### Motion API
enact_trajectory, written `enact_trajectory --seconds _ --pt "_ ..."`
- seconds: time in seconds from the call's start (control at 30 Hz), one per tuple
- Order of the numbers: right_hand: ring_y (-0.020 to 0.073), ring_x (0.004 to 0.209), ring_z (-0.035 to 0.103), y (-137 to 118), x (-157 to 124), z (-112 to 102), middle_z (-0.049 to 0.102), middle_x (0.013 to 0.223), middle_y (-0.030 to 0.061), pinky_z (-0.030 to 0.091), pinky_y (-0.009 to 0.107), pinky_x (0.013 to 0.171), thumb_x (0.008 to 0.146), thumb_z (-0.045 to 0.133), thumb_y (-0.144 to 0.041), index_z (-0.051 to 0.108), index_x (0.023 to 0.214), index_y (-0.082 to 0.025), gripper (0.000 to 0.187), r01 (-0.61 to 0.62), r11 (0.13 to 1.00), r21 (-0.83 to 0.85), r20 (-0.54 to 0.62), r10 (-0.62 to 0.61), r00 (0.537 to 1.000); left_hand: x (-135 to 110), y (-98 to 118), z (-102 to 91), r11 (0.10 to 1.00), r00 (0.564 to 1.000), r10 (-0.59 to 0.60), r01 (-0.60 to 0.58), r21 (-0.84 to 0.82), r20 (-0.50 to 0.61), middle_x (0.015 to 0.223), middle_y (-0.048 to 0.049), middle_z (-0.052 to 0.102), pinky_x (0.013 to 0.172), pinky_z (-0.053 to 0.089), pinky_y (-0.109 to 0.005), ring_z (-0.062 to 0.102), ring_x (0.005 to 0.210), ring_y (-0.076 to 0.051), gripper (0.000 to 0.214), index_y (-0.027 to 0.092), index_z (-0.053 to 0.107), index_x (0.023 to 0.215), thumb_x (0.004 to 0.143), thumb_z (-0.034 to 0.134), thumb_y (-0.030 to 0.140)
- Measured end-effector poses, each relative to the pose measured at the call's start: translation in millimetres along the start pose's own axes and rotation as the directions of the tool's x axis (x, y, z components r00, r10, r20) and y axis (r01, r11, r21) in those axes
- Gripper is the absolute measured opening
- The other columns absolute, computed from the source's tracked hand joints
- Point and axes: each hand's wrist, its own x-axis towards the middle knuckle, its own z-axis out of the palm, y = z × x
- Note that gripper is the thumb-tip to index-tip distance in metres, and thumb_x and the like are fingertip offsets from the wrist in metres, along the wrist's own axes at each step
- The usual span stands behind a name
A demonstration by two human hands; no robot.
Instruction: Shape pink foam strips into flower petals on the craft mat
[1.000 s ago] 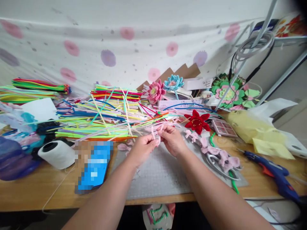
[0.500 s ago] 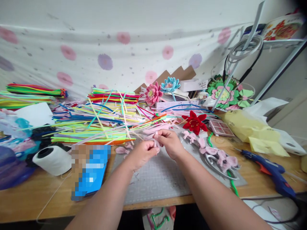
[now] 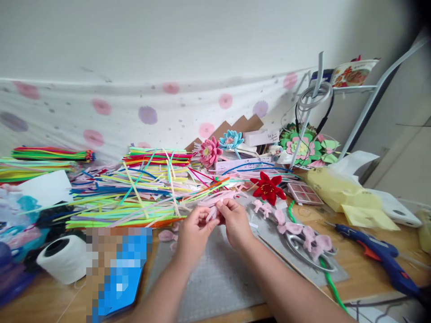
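Above the grey cutting mat (image 3: pixel 215 282), both hands meet on a small fuzzy pink pipe-cleaner piece (image 3: pixel 211 213). My left hand (image 3: pixel 194 231) is closed, fingers curled around its lower left side. My right hand (image 3: pixel 235 223) pinches the same piece from the right between thumb and forefinger. The fingers partly hide its shape. Loose pink pipe-cleaner petals (image 3: pixel 166 235) lie on the mat to the left. More pink petal pieces (image 3: pixel 294 228) run in a row on the right, some over silver scissors (image 3: pixel 325 267). Behind the right hand sits a red pipe-cleaner flower (image 3: pixel 268 188).
Colourful pipe cleaners (image 3: pixel 134 188) are heaped along the back left. A blue glue gun (image 3: pixel 373 251) lies at the right, near a yellow tissue pack (image 3: pixel 326 186). On the left stand a white thread cone (image 3: pixel 63 260) and a blurred-out blue object (image 3: pixel 126 269).
The view has tipped upward, so the table appears lower. My left fingers have curled more around the pink piece. A thin stick now shows beside my right forearm.
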Motion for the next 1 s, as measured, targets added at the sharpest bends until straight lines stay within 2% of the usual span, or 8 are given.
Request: enact_trajectory --seconds 0.17,0.43,0.57,0.67,0.8,0.9,0.97,1.0 --pt "0.0072 0.043 0.045 0.7 -2.3 -0.2 0.051 0.048 -0.0048 0.036 0.019 0.043 0.068 0.064 -0.037 0.051 0.057 -0.017 0.027 0.008 1.000 -0.014 -0.024 -0.008 1.000 -1.9 2.8 -2.4 0.965 0.978 0.195 -0.179 0.194 -0.070 0.077 -0.0041 0.067 0.068 0.044 -0.029 0.059 0.071 -0.019 0.009 0.023 0.070 0.080 0.075 0.062 0.026" --pt "0.0072 0.036 0.035 1.4 1.4 -7.3 0.041 0.036 -0.0062 0.025 0.021 0.039 0.070 0.057 -0.034 0.050 0.051 -0.018 0.026 0.064 0.995 -0.079 -0.098 -0.071 0.993 -2.0 5.0 -2.0 0.939 0.959 0.235 -0.266 0.216 0.160 0.076 -0.0051 0.065 0.064 0.040 -0.028 0.057 0.070 -0.019 0.016 0.025 0.072 0.078 0.078 0.057 0.020" --pt "0.0065 0.035 0.031 3.3 6.2 -11.4 0.037 0.035 -0.0069 0.024 0.021 0.039 0.069 0.055 -0.033 0.041 0.045 -0.019 0.031 0.073 0.985 -0.159 -0.081 -0.087 0.993 0.4 6.9 -5.7 0.996 0.998 0.051 -0.049 -0.076 0.026 0.068 -0.0025 0.063 0.068 0.041 -0.027 0.055 0.070 -0.018 0.007 0.022 0.071 0.065 0.071 0.066 0.023" --pt "0.0079 0.035 0.037 1.0 8.4 -14.1 0.041 0.040 -0.0056 0.029 0.022 0.039 0.070 0.053 -0.035 0.042 0.048 -0.019 0.029 0.042 0.968 -0.248 0.018 -0.038 0.999 4.5 3.9 -6.4 0.959 0.993 -0.093 0.069 -0.276 -0.078 0.071 -0.0017 0.064 0.068 0.043 -0.027 0.056 0.070 -0.016 0.009 0.020 0.070 0.074 0.068 0.069 0.026" --pt "0.0128 0.050 0.053 -7.2 12.6 -22.5 0.058 0.058 0.0017 0.038 0.024 0.046 0.078 0.046 -0.044 0.059 0.067 -0.016 0.033 0.071 0.904 -0.421 0.164 -0.001 0.987 11.5 3.7 -9.1 0.856 0.966 -0.201 0.093 -0.508 -0.161 0.074 0.0004 0.061 0.071 0.048 -0.029 0.058 0.069 -0.013 0.019 0.017 0.064 0.077 0.064 0.071 0.030" --pt "0.0172 0.079 0.057 -7.0 20.4 -31.9 0.063 0.079 0.0045 0.043 0.028 0.066 0.079 0.050 -0.035 0.065 0.085 -0.018 0.023 0.135 0.811 -0.569 0.176 -0.040 0.984 16.2 6.8 -14.1 0.773 0.948 -0.247 0.068 -0.631 -0.200 0.073 0.0015 0.060 0.072 0.049 -0.028 0.057 0.068 -0.011 0.024 0.017 0.060 0.071 0.060 0.074 0.033" --pt "0.0215 0.094 0.053 -1.0 25.7 -36.6 0.062 0.082 0.0053 0.039 0.033 0.082 0.067 0.062 -0.019 0.066 0.074 -0.019 0.008 0.149 0.731 -0.666 0.176 -0.040 0.984 18.4 7.3 -16.7 0.736 0.938 -0.270 0.056 -0.675 -0.217 0.070 0.0023 0.059 0.071 0.048 -0.026 0.056 0.068 -0.010 0.027 0.017 0.058 0.069 0.058 0.075 0.036" --pt "0.0235 0.098 0.050 2.8 27.7 -37.9 0.061 0.081 0.0058 0.036 0.035 0.087 0.061 0.064 -0.011 0.065 0.066 -0.018 0.009 0.149 0.695 -0.703 0.175 -0.033 0.984 19.2 6.9 -17.5 0.723 0.934 -0.281 0.054 -0.689 -0.222 0.069 0.0027 0.059 0.069 0.047 -0.024 0.055 0.067 -0.010 0.029 0.017 0.058 0.067 0.057 0.076 0.037"
